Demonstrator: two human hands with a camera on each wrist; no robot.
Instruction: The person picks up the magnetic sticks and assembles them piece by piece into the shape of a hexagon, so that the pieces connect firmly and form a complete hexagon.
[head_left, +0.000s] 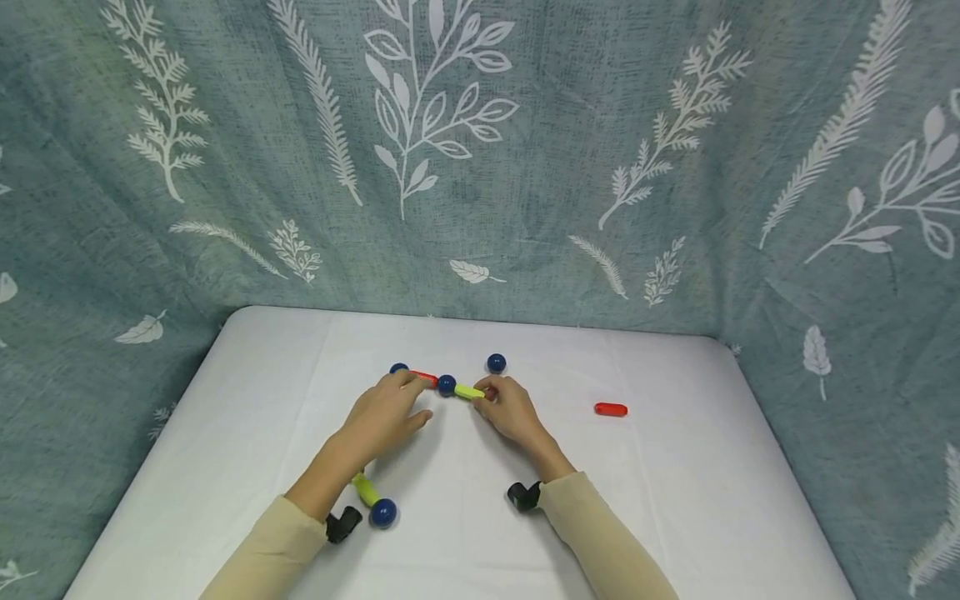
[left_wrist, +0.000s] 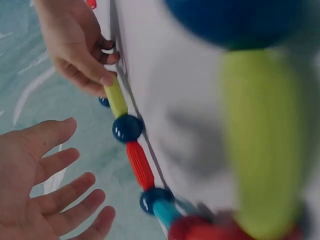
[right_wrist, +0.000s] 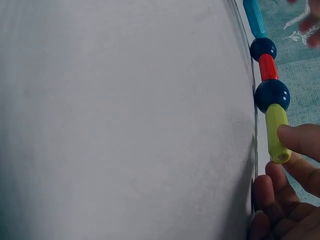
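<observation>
My right hand pinches the free end of a yellow-green ribbed rod between thumb and fingers. Its other end joins a dark blue ball, which is linked to a red rod. Another blue ball and a light blue rod continue this chain. Over that part, my left hand has its fingers spread and grips nothing. Nearer to me, a second yellow-green rod bears a blue ball; red pieces show at its far end in the left wrist view.
A loose blue ball lies just beyond my right hand. Farther right on the white-covered table is a loose red rod. A patterned green curtain hangs behind the table. Black wrist cameras sit by both sleeves.
</observation>
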